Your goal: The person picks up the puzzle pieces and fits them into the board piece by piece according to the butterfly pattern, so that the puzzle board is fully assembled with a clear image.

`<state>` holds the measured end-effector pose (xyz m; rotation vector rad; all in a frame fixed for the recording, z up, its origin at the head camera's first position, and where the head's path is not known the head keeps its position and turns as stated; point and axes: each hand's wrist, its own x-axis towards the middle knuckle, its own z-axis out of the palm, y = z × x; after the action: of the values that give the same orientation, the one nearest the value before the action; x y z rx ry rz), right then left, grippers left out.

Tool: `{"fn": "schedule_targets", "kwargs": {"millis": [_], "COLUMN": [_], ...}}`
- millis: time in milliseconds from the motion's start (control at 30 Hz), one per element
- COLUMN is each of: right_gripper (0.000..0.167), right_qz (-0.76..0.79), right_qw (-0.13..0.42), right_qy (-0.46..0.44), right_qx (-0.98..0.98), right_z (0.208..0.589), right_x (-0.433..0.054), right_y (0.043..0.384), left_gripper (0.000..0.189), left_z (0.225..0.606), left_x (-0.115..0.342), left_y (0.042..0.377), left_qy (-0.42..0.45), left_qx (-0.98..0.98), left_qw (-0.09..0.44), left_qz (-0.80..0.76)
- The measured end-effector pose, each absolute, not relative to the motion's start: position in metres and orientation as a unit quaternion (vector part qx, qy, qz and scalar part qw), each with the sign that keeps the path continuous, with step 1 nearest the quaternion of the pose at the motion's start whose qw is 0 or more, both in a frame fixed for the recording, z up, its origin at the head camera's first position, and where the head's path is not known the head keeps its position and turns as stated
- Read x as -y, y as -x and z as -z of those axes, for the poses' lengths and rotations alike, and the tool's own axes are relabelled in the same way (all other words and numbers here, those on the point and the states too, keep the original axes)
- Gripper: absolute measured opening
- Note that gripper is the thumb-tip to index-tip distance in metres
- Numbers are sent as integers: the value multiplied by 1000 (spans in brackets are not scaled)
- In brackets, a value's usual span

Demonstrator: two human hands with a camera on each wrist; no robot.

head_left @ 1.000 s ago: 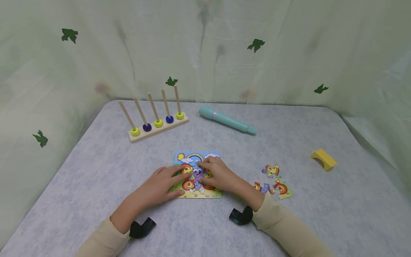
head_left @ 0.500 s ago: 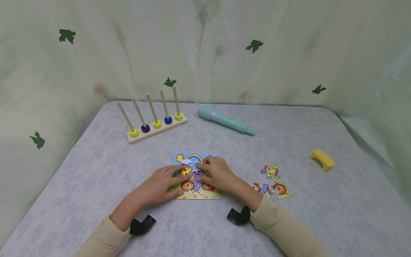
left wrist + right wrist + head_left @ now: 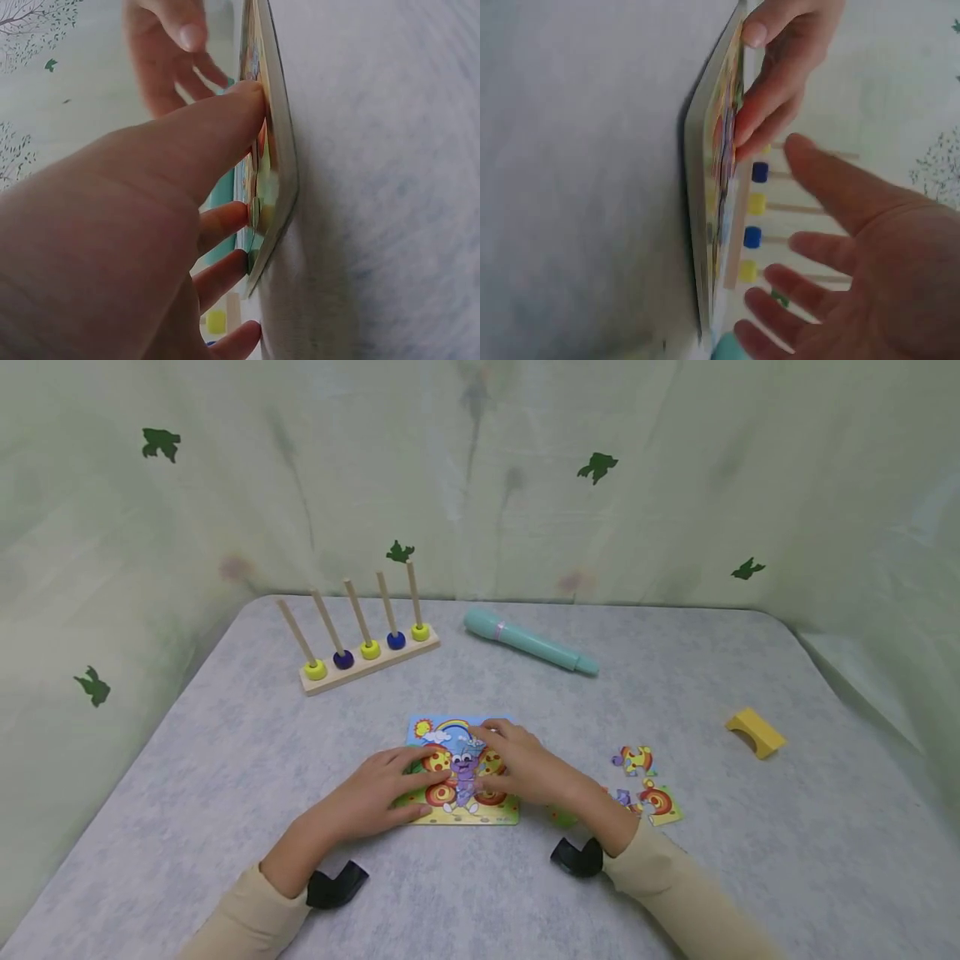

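A jigsaw puzzle board (image 3: 480, 817) with a purple butterfly picture lies flat in front of me in the head view. My left hand (image 3: 378, 789) rests on its left side with fingers spread; in the left wrist view the thumb (image 3: 240, 109) touches the board near its edge. My right hand (image 3: 528, 764) is over the board's right side. Seen from the right wrist, its fingers (image 3: 780, 311) are spread and apart from the puzzle, holding nothing. The picture's right part is partly hidden beneath that hand.
Several loose jigsaw pieces (image 3: 662, 802) lie right of the board, some partly behind my right forearm. A wooden peg stand (image 3: 371, 667) with yellow and blue beads is at back left. Behind the board lies a teal pen-shaped thing (image 3: 532, 643). Far right is a yellow arch block (image 3: 757, 732).
My right hand has come away from the middle of the puzzle, shifting slightly right with its fingers spreading, so more of the butterfly shows. The left hand stays in place.
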<state>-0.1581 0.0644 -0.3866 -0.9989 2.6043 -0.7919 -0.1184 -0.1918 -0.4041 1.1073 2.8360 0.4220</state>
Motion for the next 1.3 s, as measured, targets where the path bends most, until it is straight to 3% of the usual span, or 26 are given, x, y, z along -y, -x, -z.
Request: {"fn": "schedule_targets", "kwargs": {"millis": [300,533,700,967,1300], "right_gripper": [72,73,70,62,55], "right_qz": [350,347,347,347,321], "right_qw": [15,-61,-50,22,65], "right_qy": [338,307,260,209,206], "right_qx": [-874,-884,-899,-914,-922], "right_z": [360,363,376,400,419], "right_x": [-125,-185,-214,-236,-245], "right_y": [148,142,141,146,154], "left_gripper": [52,55,56,56,56], "left_z": [406,405,405,405,406], "left_x": [194,193,192,192,192], "left_y": [119,119,118,118,118], "left_qy": [-347,-338,-334,-334,-337], "left_qx": [-924,-926,-926,-926,-925], "left_qw": [60,70,74,67,52], "left_qz": [-151,-153,-157,-162,-166]}}
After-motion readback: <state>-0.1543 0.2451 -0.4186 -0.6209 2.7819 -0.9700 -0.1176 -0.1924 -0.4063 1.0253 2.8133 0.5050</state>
